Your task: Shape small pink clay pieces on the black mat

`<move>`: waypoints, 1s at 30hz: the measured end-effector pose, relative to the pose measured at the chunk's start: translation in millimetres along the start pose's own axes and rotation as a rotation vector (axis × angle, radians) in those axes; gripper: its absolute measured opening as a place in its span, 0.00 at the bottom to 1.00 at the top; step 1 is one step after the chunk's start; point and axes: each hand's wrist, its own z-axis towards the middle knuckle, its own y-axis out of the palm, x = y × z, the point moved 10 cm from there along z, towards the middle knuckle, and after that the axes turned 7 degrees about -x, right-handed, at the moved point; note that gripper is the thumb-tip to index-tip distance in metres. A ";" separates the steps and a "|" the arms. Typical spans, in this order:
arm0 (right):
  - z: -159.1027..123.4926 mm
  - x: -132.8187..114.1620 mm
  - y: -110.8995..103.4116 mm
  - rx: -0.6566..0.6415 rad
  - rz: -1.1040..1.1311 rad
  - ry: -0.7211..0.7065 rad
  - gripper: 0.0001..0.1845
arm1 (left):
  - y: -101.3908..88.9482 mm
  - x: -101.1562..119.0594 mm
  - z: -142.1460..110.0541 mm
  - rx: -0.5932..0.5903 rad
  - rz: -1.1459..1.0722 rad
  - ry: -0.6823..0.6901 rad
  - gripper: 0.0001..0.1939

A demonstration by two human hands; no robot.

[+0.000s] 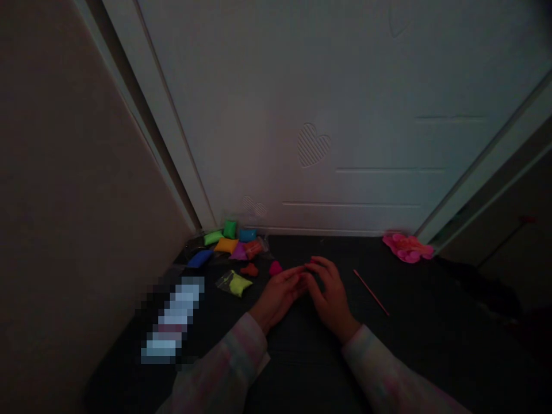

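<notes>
The scene is very dim. Both hands rest together on a dark floor surface (302, 356) in front of a white door (328, 115). My left hand (278, 296) and my right hand (330, 293) meet at the fingertips, fingers curled around a small reddish-pink bit (303, 277) that I can barely make out. A pink lump (275, 267) lies just left of the fingertips, and a red lump (249, 269) sits further left. A thin pink stick (371, 292) lies to the right of my right hand.
Several small bright packets (228, 241), green, orange, blue and purple, are piled in the corner by the door. A yellow packet in clear wrap (236, 283) lies nearer. A pink flower-shaped piece (407, 247) sits at the door's right foot. A beige wall (64, 201) stands left.
</notes>
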 end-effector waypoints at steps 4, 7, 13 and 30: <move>0.8 1.3 -0.1 -0.002 0.013 0.012 0.11 | -9.0 6.2 -2.1 0.066 0.048 0.052 0.16; 1.1 1.5 -0.3 0.000 0.016 0.015 0.11 | -12.9 9.3 -3.4 0.094 0.087 0.083 0.16; 0.6 2.6 -3.2 0.029 0.037 0.026 0.11 | -5.9 2.1 -2.1 0.061 0.033 0.027 0.10; 0.0 -6.3 12.0 -0.078 0.023 -0.038 0.11 | -8.7 8.4 -3.2 0.101 0.006 0.058 0.12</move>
